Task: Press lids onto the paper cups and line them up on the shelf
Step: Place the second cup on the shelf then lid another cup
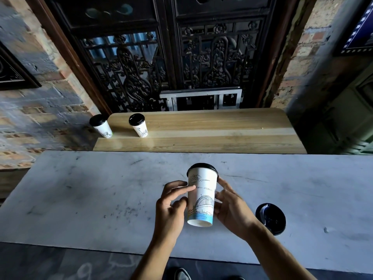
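1. Cup [202,196], black lid [202,167] on, raised above the grey counter [80,199], tipped away from the camera.
2. Left hand [171,207] and right hand [232,209] half-closed around opposite sides, fingertips on the wall.
3. Two lidded cups [101,126] [138,125] at the left end of the wooden shelf [201,128].
4. Spare lid [270,218] on the counter, at right.
5. Best practice: check rim seated all round; set upright, just right of the pair.
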{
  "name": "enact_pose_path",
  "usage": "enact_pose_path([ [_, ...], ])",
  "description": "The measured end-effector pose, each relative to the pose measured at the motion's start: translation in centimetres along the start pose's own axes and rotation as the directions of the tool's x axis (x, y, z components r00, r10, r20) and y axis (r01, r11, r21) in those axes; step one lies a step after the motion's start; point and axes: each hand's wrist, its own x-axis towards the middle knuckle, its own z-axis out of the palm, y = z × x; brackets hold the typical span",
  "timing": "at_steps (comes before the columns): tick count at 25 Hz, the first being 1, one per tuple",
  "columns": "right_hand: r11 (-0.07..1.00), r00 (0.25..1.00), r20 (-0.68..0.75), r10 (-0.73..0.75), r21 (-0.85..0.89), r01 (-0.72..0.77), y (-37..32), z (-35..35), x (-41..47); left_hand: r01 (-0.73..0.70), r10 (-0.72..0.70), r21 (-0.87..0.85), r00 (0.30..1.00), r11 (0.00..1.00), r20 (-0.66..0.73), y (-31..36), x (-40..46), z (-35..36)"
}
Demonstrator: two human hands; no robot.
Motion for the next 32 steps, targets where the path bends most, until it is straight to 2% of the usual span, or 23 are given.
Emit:
enact_pose_path([
  [6, 0.999, 0.998, 0.061, 0.016, 0.042, -0.019, 0.4, -1.0, 0.5, 0.037, -0.037, -0.051, 0.999, 0.998, -0.002, 0.4, -0.2, 0.4],
  [13, 0.997, 0.999, 0.041, 0.017, -0.073, -0.014, 0.3, -1.0, 0.3, 0.151, -0.153, -0.041, 0.988, 0.988, -0.028, 0.3, -0.3, 0.5],
  [18, 1.0, 0.997, 0.077, -0.004, -0.03, 0.006, 0.0, -0.8, 0.1, 0.158, -0.158, -0.025, 0.987, 0.987, -0.003, 0.2, -0.5, 0.3],
  [26, 0.998, 0.995, 0.07, -0.064, 0.004, 0.064, 0.0, -0.2, -0.3, 0.177, -0.181, -0.06, 0.981, 0.982, -0.071, -0.2, -0.4, 0.1],
  [32, 0.999, 0.997, 0.065, -0.048, 0.004, 0.048, 0.1, 0.0, -0.4, 0.211, -0.214, -0.05, 0.975, 0.976, -0.068, -0.7, -0.3, -0.1],
])
